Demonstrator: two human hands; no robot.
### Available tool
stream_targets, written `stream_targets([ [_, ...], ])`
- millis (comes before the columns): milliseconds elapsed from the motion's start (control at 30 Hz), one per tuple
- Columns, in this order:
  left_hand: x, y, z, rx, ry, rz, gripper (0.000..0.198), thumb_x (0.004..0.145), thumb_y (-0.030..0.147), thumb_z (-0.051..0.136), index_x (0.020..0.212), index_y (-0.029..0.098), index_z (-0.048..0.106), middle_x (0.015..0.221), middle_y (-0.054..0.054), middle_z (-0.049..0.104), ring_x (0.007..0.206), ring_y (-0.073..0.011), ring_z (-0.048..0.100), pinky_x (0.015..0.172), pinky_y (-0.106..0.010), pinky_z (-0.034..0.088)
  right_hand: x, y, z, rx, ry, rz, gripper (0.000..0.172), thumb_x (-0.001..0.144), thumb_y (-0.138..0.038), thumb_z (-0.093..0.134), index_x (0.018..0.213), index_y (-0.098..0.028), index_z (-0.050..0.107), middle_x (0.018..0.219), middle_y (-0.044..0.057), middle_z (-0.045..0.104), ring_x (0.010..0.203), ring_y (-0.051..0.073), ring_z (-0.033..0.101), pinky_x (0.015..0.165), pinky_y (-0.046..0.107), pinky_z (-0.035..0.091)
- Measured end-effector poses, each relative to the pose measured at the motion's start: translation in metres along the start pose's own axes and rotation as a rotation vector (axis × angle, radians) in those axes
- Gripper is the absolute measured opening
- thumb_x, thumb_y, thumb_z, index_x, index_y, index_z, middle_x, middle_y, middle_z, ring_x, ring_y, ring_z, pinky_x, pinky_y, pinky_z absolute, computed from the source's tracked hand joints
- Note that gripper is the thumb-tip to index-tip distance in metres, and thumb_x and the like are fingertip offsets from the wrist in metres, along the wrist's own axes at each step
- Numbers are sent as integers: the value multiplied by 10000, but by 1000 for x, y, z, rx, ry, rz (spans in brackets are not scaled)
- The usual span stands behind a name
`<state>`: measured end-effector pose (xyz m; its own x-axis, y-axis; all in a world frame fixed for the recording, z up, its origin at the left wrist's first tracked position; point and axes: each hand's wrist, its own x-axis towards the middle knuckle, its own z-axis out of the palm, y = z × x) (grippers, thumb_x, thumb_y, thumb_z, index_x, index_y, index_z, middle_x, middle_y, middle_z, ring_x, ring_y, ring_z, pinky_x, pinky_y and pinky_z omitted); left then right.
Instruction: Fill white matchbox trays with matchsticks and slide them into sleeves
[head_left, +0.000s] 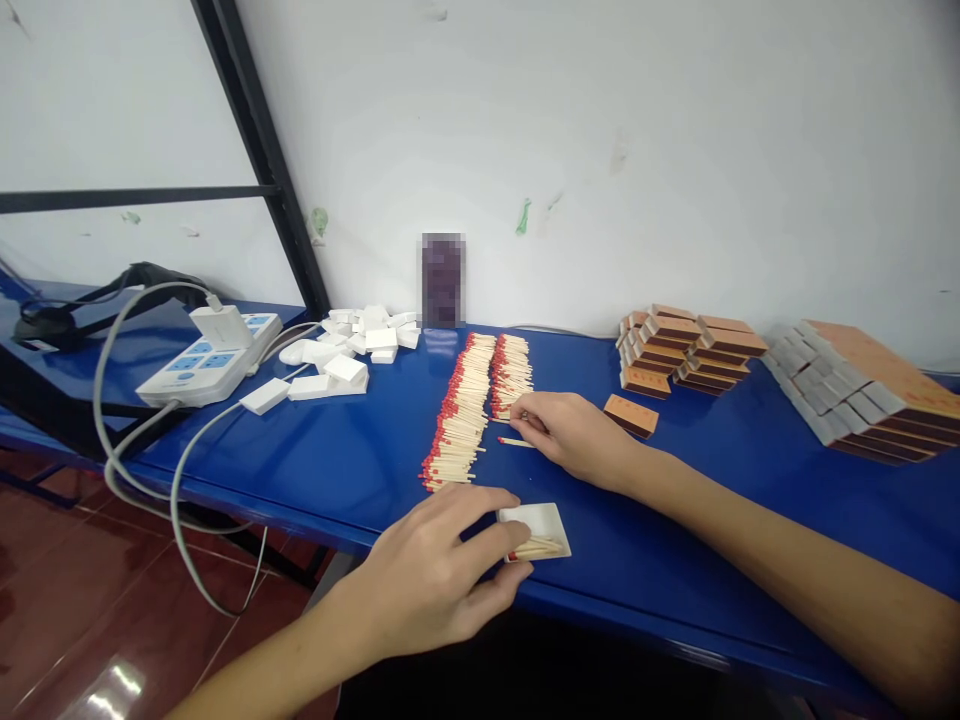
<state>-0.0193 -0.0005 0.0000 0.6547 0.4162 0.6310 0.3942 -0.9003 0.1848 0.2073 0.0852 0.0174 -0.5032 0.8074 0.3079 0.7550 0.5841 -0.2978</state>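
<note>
On the blue table (637, 560), the left hand (454, 560) holds the white tray (551, 517); farther and slightly right, the right hand (574, 430) is at the right match row's (513, 368) near end, sticks lying left-to-right, heads mostly left; whether it grips 1 stick, I cannot tell.

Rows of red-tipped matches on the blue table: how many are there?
2. The longer row is on the left; the shorter row lies just to its right, its near end perhaps partly hidden by the right hand.
</note>
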Motion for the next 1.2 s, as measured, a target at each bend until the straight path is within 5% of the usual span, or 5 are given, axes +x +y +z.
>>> stream_targets([
  [867,1,-2,0,3,9,9,169,925,194,587,1087,176,634,1126,-105,653,989,-214,664,869,-361,593,1,3,-6,24,17,55,133,814,-104,556,724,-177,621,593,-28,541,527,101,430,578,238,334],
  [1033,0,-2,0,8,-5,2,168,925,196,593,1087,174,632,1135,-110,650,995,-220,662,867,-367,593,-5,0,-17,80,-56,44,148,834,-163,565,703,-186,631,565,-37,540,504,96,438,544,234,321],
  [1200,0,-2,0,3,2,11,161,925,195,590,1079,168,631,1118,-112,653,998,-225,662,865,-368,593,-8,1,-15,129,42,105,178,892,-241,534,787,-186,667,554,-39,543,501,105,444,538,239,324],
])
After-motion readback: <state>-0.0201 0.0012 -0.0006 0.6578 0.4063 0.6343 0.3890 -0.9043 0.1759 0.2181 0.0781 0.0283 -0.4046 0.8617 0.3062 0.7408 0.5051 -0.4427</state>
